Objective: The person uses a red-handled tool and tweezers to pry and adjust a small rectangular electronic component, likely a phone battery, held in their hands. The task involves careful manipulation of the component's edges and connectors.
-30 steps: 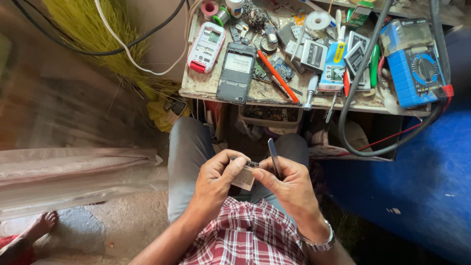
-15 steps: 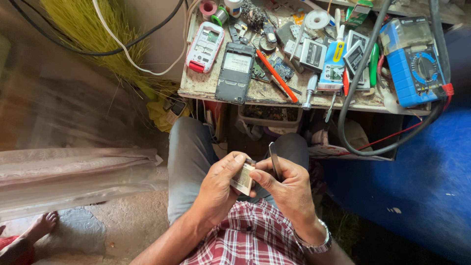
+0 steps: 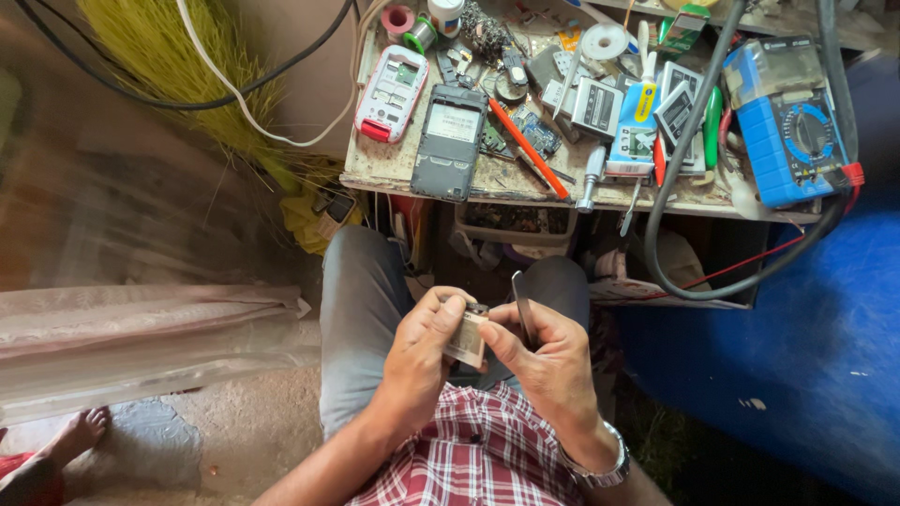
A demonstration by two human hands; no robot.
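Holding a battery between both hands over the lap.
Left hand at 9 o'clock, fingers clasping it; right hand at 3 o'clock, also gripping tweezers; long axis upright.

Quick count from up top: two hands, left hand and right hand, on one small flat part; one thin dark tool sticking up from the right; one wristwatch; on the workbench there's one blue multimeter, one white-and-red phone, one dark opened phone, one orange-handled screwdriver, two tape rolls; one bare foot off to the side; the rest of the clutter is too jumbled to count
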